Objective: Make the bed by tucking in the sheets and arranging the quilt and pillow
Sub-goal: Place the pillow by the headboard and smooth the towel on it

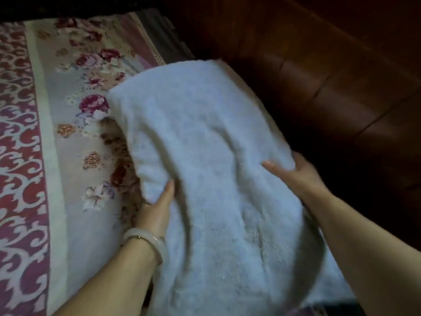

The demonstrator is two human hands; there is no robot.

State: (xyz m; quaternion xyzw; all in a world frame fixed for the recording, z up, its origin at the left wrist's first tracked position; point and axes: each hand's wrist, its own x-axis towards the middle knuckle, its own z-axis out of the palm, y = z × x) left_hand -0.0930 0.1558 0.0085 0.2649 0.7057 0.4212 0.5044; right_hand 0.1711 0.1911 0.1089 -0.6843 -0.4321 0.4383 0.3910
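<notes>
A pale bangle sits on the left wrist, and a brown-flowered cloth peeks out from under the left edge of the white fleecy pillow. The pillow lies lengthwise along the right side of the bed on the rose-printed sheet, close beside a dark brown padded panel in a dim room. The left hand grips its left edge and the right hand its right edge, thumbs on top, fingers hidden beneath
</notes>
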